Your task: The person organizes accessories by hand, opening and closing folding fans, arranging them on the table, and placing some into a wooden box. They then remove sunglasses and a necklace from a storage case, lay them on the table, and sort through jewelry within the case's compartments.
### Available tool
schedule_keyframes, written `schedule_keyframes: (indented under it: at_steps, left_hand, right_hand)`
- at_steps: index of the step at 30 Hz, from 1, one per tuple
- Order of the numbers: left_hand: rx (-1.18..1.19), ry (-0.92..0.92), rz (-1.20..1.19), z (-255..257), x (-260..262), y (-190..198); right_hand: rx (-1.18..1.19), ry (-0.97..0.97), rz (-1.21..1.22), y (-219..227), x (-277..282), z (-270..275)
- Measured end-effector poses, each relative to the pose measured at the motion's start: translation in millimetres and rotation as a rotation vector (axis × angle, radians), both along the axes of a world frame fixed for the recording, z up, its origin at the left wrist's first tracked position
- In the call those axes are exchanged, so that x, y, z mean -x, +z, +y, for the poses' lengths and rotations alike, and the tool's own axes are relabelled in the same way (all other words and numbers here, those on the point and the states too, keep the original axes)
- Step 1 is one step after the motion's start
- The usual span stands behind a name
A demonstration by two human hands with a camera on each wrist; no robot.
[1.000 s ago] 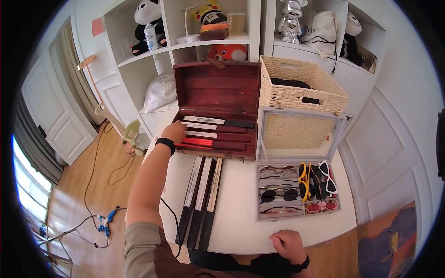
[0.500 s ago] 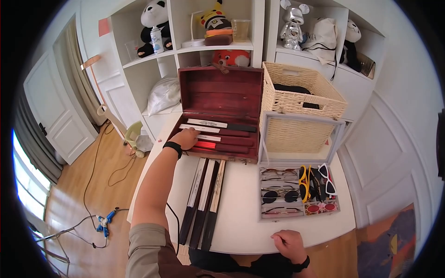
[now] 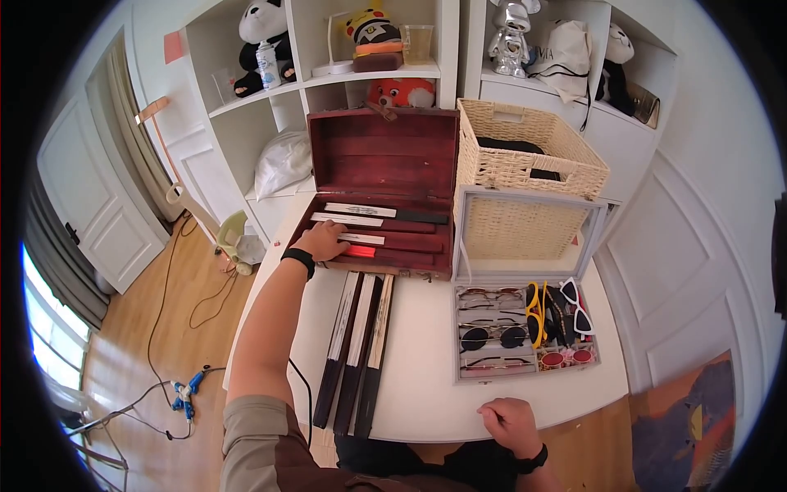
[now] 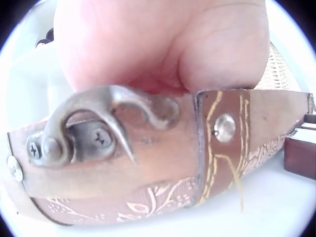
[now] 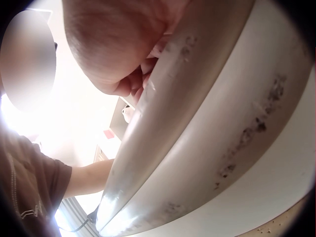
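Note:
My left hand point(image 3: 321, 240) reaches into the open dark red chest point(image 3: 381, 160), with its fingers over the left ends of the folded fans. Just right of the fingertips lies a dark red fan with white paper point(image 3: 406, 240), and in front of it one with bright red paper point(image 3: 361, 251). Farther back are two more folded fans point(image 3: 361, 211). In the left wrist view, the palm covers the fingertips above the chest's front wall and metal hook latch point(image 4: 94, 128). My right hand point(image 3: 511, 426) rests loosely curled at the table's front edge, holding nothing.
Three folded fans point(image 3: 354, 353) lie side by side before the chest. To the right stands an open grey case point(image 3: 484, 377) of sunglasses, with a woven basket point(image 3: 533, 176) behind it. A black cable point(image 3: 305, 385) hangs near the left forearm.
My left hand has moved from the left ends of the rear fans toward the front ones near the red paper. The right hand stays at the table edge.

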State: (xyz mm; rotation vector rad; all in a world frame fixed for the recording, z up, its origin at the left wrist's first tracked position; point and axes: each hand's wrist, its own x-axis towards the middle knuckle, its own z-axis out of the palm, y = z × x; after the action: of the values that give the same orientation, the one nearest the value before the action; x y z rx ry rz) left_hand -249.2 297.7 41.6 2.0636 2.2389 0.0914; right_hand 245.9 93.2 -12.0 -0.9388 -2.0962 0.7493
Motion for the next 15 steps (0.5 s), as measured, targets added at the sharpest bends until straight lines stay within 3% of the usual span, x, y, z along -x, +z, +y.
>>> schedule_keyframes:
  at_steps: [15]
  left_hand:
    - [0.023, 0.074, -0.002, -5.5, -2.6, -4.6]
  right_hand:
    - [0.005, -0.011, -0.001, 4.5, 2.3, -0.4]
